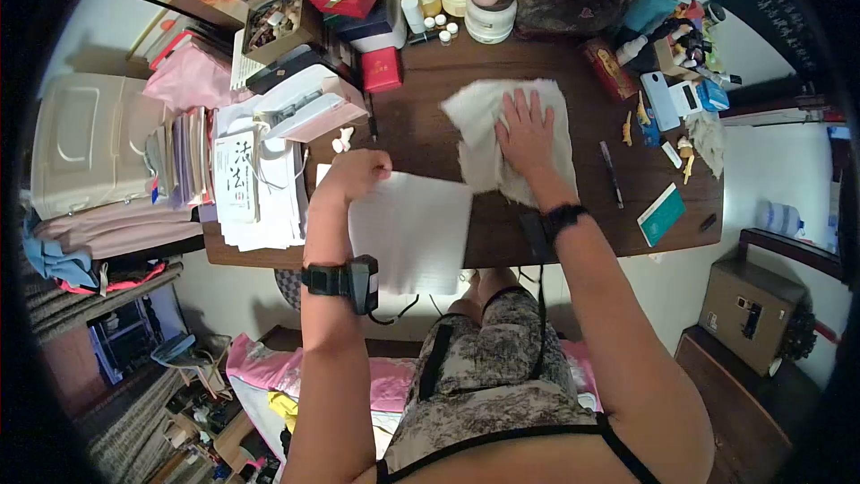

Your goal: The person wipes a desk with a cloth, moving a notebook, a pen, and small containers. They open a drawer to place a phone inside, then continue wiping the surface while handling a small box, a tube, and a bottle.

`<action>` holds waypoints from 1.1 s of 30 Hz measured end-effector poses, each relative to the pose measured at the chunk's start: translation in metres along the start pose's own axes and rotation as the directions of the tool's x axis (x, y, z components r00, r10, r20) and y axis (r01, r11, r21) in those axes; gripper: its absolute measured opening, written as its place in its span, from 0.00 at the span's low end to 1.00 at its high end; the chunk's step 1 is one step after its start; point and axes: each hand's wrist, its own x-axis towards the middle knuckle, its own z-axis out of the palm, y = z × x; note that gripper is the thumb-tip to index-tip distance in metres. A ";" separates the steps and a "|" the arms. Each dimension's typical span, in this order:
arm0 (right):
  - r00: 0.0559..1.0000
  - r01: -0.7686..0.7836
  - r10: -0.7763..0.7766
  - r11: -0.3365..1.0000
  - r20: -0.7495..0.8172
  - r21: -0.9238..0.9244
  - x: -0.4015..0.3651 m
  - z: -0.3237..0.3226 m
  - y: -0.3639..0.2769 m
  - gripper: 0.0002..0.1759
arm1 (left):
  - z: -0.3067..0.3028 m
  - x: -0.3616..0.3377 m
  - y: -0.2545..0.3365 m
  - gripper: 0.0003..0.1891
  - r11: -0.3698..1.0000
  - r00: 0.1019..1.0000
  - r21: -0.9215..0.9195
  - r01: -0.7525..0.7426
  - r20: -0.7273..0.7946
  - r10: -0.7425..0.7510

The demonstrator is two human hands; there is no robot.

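Note:
My right hand point(525, 136) lies flat with fingers spread on a crumpled white cloth point(477, 108), which rests on the dark wooden table. My left hand point(356, 176) is closed at the top edge of a sheet of white paper point(410, 233), with thumb and forefinger pinched near its upper left. The paper hangs partly past the table's front edge. Just above my left hand sits a small white figurine point(342, 139). A pen point(611, 174) and a teal booklet point(661, 214) lie to the right of the cloth.
On the left are stacked papers and a calligraphy book point(236, 181), with a white tissue-like box point(313, 108) behind. Bottles and a cream jar point(491, 20) line the back. A phone point(660, 100) and small items cover the right side of the table point(421, 103).

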 end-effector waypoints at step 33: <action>0.914 -0.403 0.398 0.914 -0.082 -0.056 0.086 0.032 0.048 0.28 | 0.143 -0.015 0.097 0.19 0.985 0.838 0.114 -0.129 -0.518 0.170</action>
